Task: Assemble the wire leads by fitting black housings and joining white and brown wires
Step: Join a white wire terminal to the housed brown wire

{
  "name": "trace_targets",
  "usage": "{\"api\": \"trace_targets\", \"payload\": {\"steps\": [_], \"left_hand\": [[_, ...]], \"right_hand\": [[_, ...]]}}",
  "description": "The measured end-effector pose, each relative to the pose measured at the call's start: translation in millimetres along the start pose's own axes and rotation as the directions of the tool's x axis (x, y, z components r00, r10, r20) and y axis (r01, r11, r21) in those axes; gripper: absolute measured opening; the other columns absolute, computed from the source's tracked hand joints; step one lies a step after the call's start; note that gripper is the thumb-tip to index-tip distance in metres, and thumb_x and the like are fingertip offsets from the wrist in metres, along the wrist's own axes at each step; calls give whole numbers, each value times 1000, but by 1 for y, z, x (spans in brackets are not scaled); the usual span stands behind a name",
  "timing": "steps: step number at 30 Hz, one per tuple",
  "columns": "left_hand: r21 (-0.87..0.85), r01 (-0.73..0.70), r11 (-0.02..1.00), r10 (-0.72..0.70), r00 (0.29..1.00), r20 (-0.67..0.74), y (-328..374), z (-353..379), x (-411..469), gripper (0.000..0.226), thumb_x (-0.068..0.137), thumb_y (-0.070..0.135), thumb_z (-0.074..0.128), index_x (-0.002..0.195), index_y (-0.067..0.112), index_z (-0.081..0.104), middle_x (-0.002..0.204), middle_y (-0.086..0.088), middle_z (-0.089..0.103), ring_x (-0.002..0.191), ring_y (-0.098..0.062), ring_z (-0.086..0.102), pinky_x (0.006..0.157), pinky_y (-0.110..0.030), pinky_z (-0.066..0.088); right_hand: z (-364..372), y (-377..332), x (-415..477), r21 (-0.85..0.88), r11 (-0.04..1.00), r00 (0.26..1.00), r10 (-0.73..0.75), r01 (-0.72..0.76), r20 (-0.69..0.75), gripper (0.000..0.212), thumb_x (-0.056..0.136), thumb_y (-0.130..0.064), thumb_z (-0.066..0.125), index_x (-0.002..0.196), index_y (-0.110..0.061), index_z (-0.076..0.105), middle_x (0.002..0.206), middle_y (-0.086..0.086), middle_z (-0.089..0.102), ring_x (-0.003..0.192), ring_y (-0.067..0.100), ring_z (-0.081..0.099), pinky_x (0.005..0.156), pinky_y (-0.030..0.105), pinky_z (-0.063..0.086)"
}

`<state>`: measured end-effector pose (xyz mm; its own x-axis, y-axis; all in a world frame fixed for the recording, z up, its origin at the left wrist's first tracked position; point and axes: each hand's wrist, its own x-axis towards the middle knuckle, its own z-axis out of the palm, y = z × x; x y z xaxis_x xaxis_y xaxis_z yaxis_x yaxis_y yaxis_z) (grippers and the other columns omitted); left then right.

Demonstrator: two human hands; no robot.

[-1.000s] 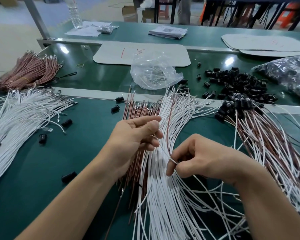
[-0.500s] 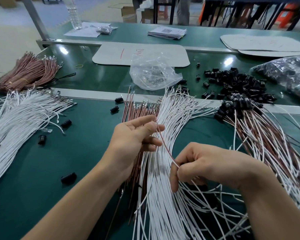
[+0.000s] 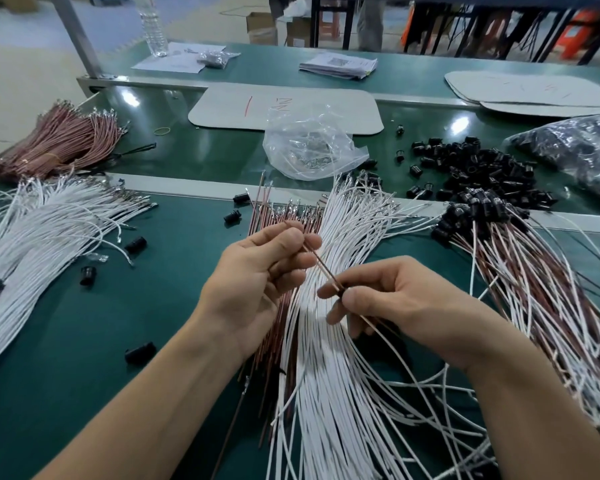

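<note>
The green bench (image 3: pixel 84 341) carries a fan of white wires (image 3: pixel 326 393) at its centre, with brown wires (image 3: pixel 274 327) touching the fan's left edge. A second white bundle (image 3: pixel 32 244) lies at nine o'clock and a brown bundle (image 3: pixel 59 143) at ten. A clear bag (image 3: pixel 309 147) sits at twelve, loose black housings (image 3: pixel 475 164) at two, and housed leads (image 3: pixel 534 289) at three.
</note>
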<state>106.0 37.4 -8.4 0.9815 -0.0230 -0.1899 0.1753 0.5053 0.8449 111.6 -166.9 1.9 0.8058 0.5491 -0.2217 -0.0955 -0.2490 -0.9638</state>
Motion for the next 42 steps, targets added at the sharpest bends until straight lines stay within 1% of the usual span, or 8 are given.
{"api": "trace_targets", "payload": {"steps": [6, 12, 17, 21, 24, 27, 33, 42], "left_hand": [[319, -88, 944, 94, 996, -4, -10, 8, -6, 7, 77, 10, 82, 83, 12, 79, 81, -16, 78, 52, -16, 66, 48, -20, 49], [322, -165, 932, 229, 959, -170, -10, 5, 0, 14, 81, 4, 81, 76, 17, 82, 75, -9, 77, 52, -12, 60, 51, -18, 48], [254, -183, 950, 245, 940, -238, -3, -1, 5, 17, 85, 4, 78, 76, 18, 82, 79, -8, 78, 50, -10, 61, 49, -17, 47], [163, -137, 977, 179, 943, -280, -1, -4, 6, 10, 81, 7, 78, 88, 13, 80, 83, -9, 78, 53, -11, 64, 46, -18, 48], [133, -144, 981, 180, 931, -318, 4, -10, 10, 11, 87, 3, 74, 94, 11, 77, 81, -6, 78, 53, -9, 65, 47, -16, 49], [153, -145, 977, 186, 935, -300, 6, -10, 10, 12, 87, 3, 74, 89, 14, 78, 79, -4, 77, 53, -9, 65, 48, -16, 49], [210, -132, 969, 165, 975, -149, 6, -6, 5, 21, 87, 0, 72, 77, 16, 81, 80, -9, 76, 53, -12, 63, 48, -18, 49], [407, -183, 895, 188, 982, 28, -9, 4, 0, 27, 80, -2, 81, 88, 23, 85, 73, -5, 77, 60, -8, 62, 59, -18, 52]], "right_hand": [[13, 0, 8, 124, 991, 972, -15, 45, -234, 20, 101, -5, 61, 94, -7, 80, 81, 20, 75, 64, 27, 66, 65, 36, 59], [7, 0, 10, 331, 943, 953, 118, -20, -280, 12, 96, -8, 67, 99, -9, 79, 92, 21, 75, 70, 27, 72, 58, 27, 58], [-4, 5, 5, 92, 988, 968, 142, -125, -208, 14, 95, 1, 65, 93, -5, 77, 82, 20, 76, 63, 22, 68, 53, 23, 53], [-7, 6, 5, 70, 991, 956, 127, -112, -265, 23, 96, 4, 64, 80, -6, 78, 75, 20, 75, 61, 24, 70, 53, 25, 55], [-16, 9, 3, -79, 988, 939, 101, -133, -328, 26, 92, 2, 67, 76, -13, 81, 72, 16, 76, 59, 23, 66, 55, 26, 53], [-18, 8, 1, -97, 987, 947, 94, -129, -306, 29, 91, 2, 67, 77, -18, 82, 72, 15, 76, 60, 19, 61, 54, 24, 52], [-9, 5, 5, 11, 995, 891, -84, 99, -446, 15, 89, -12, 76, 92, -25, 83, 91, 8, 80, 92, 31, 75, 88, 40, 60], [22, 9, 17, -28, 995, 895, -95, 92, -435, 13, 89, -13, 79, 77, -18, 81, 68, 7, 75, 55, 20, 66, 62, 43, 60]]}}
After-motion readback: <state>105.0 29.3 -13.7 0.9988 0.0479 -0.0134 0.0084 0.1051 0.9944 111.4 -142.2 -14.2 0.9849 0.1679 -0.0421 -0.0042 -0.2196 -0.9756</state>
